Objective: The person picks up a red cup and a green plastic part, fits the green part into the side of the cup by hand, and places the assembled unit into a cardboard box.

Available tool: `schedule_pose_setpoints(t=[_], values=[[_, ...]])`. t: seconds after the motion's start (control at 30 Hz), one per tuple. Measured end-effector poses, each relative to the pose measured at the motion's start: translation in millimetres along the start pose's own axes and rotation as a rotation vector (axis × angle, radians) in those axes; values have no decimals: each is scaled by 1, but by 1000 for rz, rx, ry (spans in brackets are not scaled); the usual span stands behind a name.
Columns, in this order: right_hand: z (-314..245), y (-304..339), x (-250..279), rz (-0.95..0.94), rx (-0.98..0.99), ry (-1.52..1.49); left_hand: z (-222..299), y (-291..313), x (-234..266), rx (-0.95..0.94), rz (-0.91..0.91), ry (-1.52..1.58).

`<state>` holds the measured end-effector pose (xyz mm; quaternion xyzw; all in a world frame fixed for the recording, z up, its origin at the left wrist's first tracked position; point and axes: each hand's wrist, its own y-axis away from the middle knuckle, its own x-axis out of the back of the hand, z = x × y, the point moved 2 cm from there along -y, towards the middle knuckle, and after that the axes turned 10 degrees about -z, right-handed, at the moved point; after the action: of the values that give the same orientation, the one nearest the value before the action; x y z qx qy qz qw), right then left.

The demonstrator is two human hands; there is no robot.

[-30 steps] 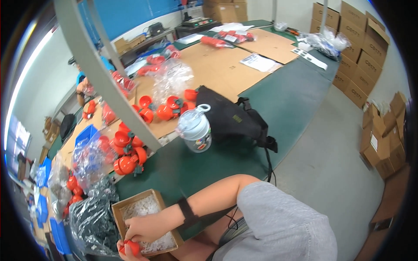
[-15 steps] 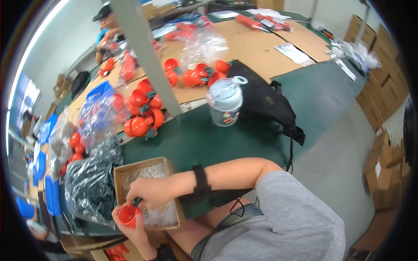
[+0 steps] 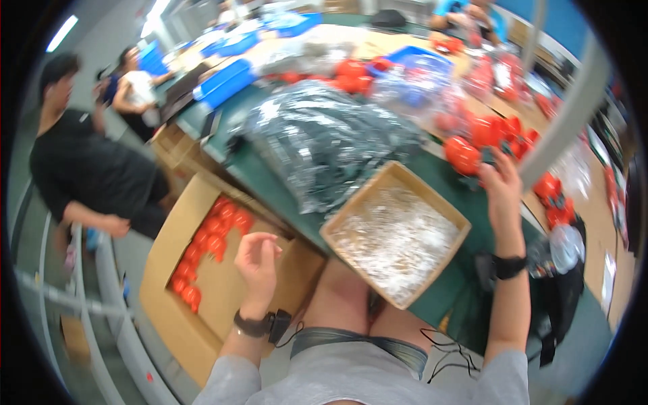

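Observation:
My left hand is raised over a large open carton, its fingers loosely curled and apart with nothing in them. Inside the carton, several red cup-shaped parts lie along the far left side. On the right, my right hand reaches to a cluster of red cups with dark green fittings on the table. Its fingertips close on the dark fitting of one cup; motion blur softens the grip. Between my arms, a shallow cardboard box holds small whitish, clear pieces.
A big clear bag of dark green parts lies behind the box. Blue bins and bagged red parts stand farther back. A grey post rises beside my right hand. Several people are nearby, one in black at left.
The view has swung left. The red cup my left hand held over the box is no longer in it; that hand is now above the carton. My right hand has moved out to the cup cluster.

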<state>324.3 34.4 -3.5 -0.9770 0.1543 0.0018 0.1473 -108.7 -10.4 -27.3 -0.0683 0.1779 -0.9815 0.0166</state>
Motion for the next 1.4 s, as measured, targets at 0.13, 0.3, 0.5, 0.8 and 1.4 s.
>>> schedule_pose_setpoints(t=[0.13,0.3,0.5,0.8,1.4], values=[[10,-7,6,-107,27,-180,-62,11,80,129,251,-141],[22,-9,3,-273,-27,-5,-129,39,169,590,156,-1099],[26,-5,2,-265,-68,136,-128,54,165,963,-55,-1050],[-46,30,-50,-259,145,589,-139,52,208,933,-134,-861],[-41,72,-96,-854,57,974,-119,106,268,1086,407,-1112]])
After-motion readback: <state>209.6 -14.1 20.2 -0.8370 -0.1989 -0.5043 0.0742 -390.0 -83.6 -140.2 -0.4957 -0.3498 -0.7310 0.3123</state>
